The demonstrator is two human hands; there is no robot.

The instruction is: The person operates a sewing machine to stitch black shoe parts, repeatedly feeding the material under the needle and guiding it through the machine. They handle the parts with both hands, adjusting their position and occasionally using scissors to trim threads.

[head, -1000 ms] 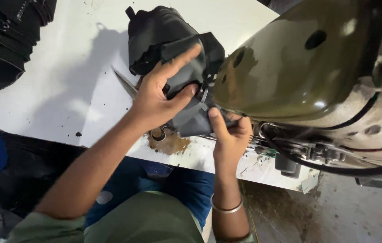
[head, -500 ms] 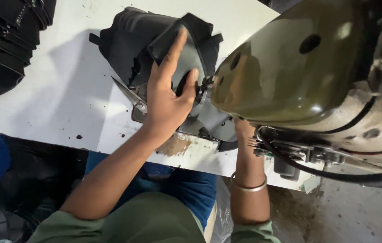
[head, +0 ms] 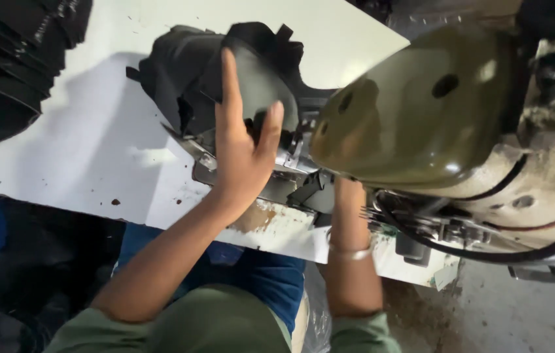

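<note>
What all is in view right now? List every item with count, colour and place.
sewing machine: one, olive green head on a worn cream body, right half of the view.
black workpiece: one, dark folded material, at the machine's needle end on the table.
table: one, white with brown spots, across the upper left.
black pile: one, stacked dark pieces, top left corner.
cables: a few, black, under the machine at the right.
bangle: one, silvery, on the right wrist.
left hand: one, flat on the black workpiece, fingers spread.
right hand: hidden under the machine head; only the forearm shows.
</note>
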